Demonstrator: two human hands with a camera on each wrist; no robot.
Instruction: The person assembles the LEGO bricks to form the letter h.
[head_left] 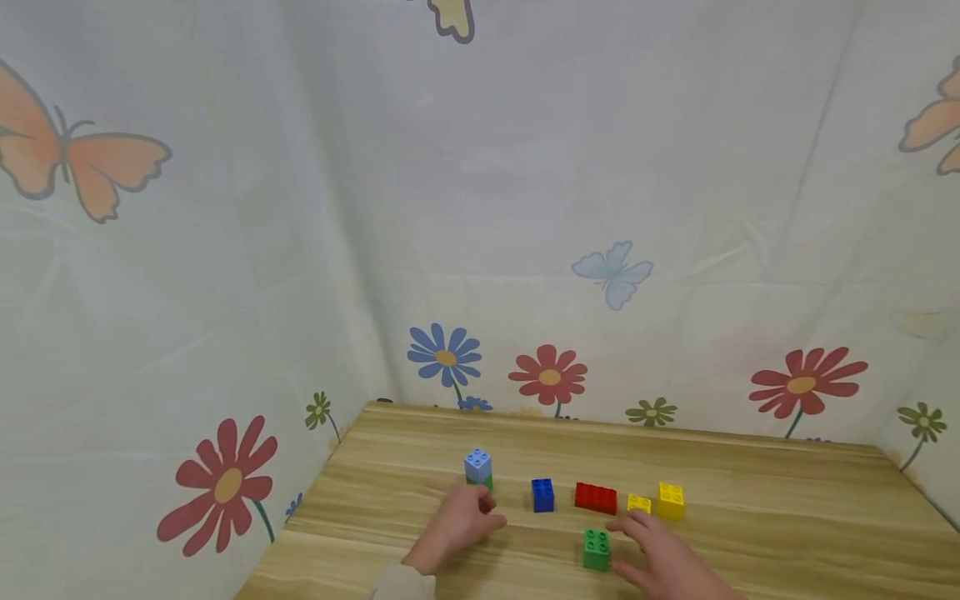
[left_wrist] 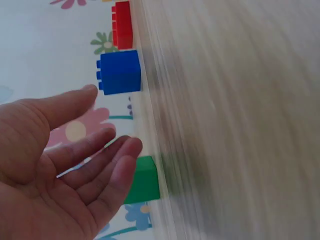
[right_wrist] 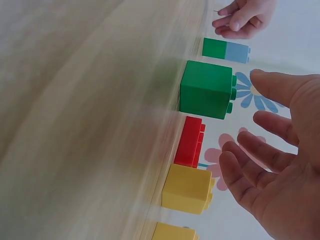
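My left hand [head_left: 463, 518] hovers over the table with relaxed fingers, just in front of a light blue brick [head_left: 477, 463] stacked on a green one [head_left: 486, 483]. Nothing is between its fingers, and in the left wrist view they partly hide the green brick [left_wrist: 145, 181]. A loose green brick [head_left: 596, 550] stands studs up by my right hand [head_left: 660, 557], whose fingers are spread and loosely bent. The right wrist view shows a gap between that hand [right_wrist: 280, 155] and the green brick [right_wrist: 205, 90].
Behind the loose green brick, a dark blue brick [head_left: 542, 495], a longer red brick [head_left: 596, 497] and two yellow bricks, one nearer [head_left: 639, 503] and one farther right [head_left: 671, 501], stand on the wooden table [head_left: 787, 517]. A flower-and-butterfly curtain [head_left: 525, 208] hangs behind the table.
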